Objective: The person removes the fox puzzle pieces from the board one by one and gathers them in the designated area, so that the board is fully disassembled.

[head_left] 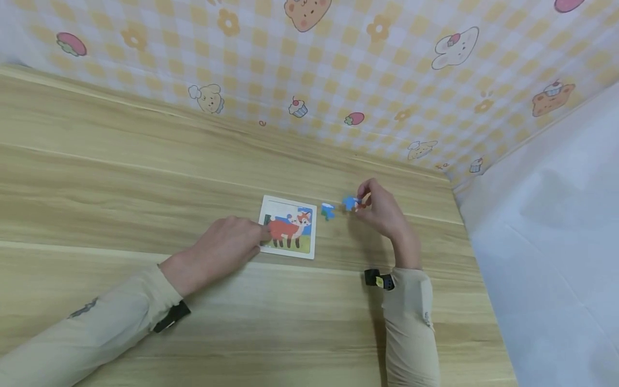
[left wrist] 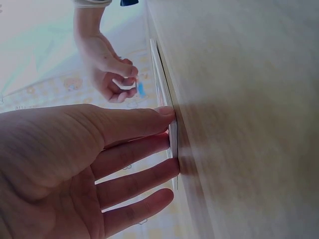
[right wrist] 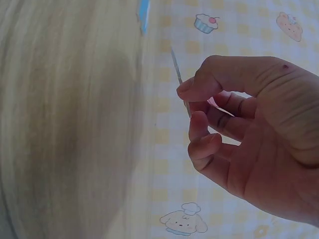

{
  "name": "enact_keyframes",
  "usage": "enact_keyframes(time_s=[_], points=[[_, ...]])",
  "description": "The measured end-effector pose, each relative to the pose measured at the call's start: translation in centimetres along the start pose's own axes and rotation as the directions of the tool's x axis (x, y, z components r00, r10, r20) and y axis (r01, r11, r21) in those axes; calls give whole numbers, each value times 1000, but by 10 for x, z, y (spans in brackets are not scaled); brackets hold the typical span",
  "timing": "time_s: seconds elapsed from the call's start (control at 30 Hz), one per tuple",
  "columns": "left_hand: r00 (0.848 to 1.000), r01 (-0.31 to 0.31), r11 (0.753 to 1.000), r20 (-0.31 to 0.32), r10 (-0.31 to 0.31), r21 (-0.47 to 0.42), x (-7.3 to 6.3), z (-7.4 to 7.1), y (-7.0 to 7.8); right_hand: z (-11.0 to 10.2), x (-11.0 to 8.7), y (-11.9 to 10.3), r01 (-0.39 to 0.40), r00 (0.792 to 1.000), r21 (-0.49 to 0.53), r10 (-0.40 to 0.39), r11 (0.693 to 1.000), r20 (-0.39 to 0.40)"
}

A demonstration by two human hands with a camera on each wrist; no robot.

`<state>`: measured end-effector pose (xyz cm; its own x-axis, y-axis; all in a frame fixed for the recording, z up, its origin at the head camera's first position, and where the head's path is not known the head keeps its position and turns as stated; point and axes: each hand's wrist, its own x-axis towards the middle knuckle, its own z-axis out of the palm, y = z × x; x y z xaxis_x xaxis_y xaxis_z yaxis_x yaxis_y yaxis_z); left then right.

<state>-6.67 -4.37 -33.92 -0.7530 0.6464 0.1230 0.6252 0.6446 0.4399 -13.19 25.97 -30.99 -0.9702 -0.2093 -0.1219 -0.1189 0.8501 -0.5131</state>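
Note:
A framed jigsaw puzzle [head_left: 290, 254] with a red deer-like animal lies on the table, its upper left part showing bare white backing. My left hand [head_left: 220, 250] rests at the puzzle's left edge. In the left wrist view the thumb [left wrist: 144, 121] and the fairly straight fingers touch the thin board. My right hand [head_left: 384, 212] pinches a blue puzzle piece [head_left: 350, 203] between thumb and fingertips, to the right of the frame. The right wrist view has this piece [right wrist: 176, 64] nearly edge-on. Between board and right hand lies a loose blue, white and green piece [head_left: 327, 211].
The wood-grain table [head_left: 121, 204] runs under both arms. Behind it hangs a yellow checked cloth [head_left: 333, 70] with cartoon prints, and a white sheet [head_left: 546, 231] borders the right edge. Small black devices [head_left: 379, 279] sit at both wrists.

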Motion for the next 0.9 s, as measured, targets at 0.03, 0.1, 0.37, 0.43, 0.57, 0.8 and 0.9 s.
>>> enact_keyframes(time_s=[0.03, 0.1, 0.37, 0.43, 0.57, 0.8, 0.9], points=[[1000, 2, 1000, 1, -2, -2, 0, 0, 0, 1, 1, 1, -5, 1000, 1, 5, 1000, 11], [1000, 4, 1000, 2, -4, -8, 0, 0, 0, 2, 2, 3, -19, 999, 6, 19, 1000, 43], [1000, 8, 1000, -6, -8, -25, 0, 1, -1, 9, 3, 9, -42, 990, 15, 39, 999, 133], [1000, 6, 1000, -10, -6, -27, -1, 1, -1, 11, 4, 10, -30, 990, 19, 27, 999, 136], [1000, 8, 1000, -2, -8, -26, -1, 1, -1, 12, 3, 10, -16, 989, 42, 10, 999, 151], [1000, 16, 1000, 7, -16, -26, 0, 1, 0, 13, 2, 10, -14, 989, 47, 7, 999, 149], [1000, 15, 1000, -1, -15, -24, 0, 0, 0, 14, 3, 9, -24, 989, 46, 17, 999, 150]])
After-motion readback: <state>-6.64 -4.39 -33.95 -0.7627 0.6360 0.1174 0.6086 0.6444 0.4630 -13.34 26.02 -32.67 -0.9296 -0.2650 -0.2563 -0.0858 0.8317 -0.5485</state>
